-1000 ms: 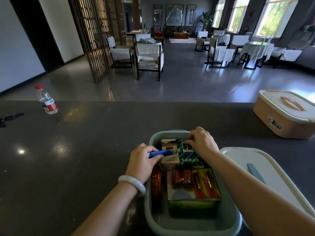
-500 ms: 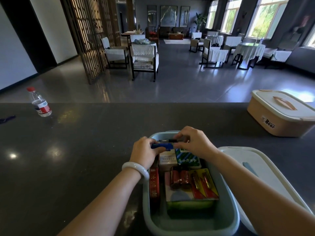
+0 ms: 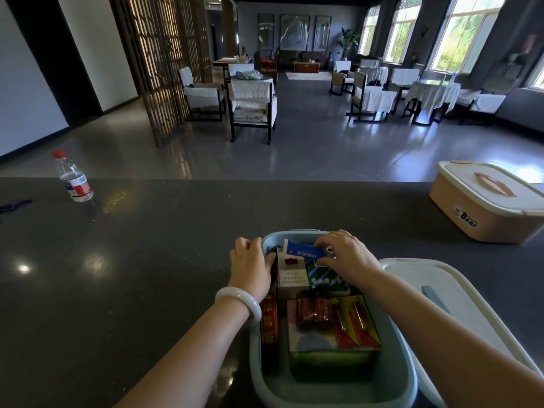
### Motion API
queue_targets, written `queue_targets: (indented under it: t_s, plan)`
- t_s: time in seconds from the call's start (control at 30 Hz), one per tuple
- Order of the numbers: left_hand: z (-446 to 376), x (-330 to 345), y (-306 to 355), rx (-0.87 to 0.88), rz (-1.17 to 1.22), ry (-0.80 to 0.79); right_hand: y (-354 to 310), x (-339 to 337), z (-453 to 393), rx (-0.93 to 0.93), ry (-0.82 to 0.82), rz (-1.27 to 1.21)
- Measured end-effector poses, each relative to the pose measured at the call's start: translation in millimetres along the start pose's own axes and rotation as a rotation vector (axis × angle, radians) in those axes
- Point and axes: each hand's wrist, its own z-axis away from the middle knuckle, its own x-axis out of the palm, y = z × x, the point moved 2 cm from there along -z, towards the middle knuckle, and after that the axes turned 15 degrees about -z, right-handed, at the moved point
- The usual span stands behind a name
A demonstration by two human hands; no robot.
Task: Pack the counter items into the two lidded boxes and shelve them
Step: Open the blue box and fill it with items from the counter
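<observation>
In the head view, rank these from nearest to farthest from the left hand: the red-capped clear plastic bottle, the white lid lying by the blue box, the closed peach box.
From the left hand:
1. White lid, to its right, beside the blue box.
2. Red-capped clear plastic bottle, far left of the counter.
3. Closed peach box, far right.

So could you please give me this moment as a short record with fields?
left hand: rests on the rim of the blue-green box
right hand: pinches a blue packet at the box's far end
box contents: packs, batteries
white lid: off, on the counter right of the box
peach box: lidded, far right
water bottle: upright, far left
</observation>
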Motion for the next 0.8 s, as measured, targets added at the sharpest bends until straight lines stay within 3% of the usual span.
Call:
queue_targets:
  t_s: [0.13, 0.8]
  plan:
    - [1.2, 9.2, -4.8, 0.009, 0.032, -0.049, 1.2, 4.2, -4.9, -0.015, -0.039, 0.047]
    - [0.5, 18.4, -13.2, 0.006, 0.131, -0.031, 15.0, 15.7, -10.1, -0.002, 0.092, -0.047]
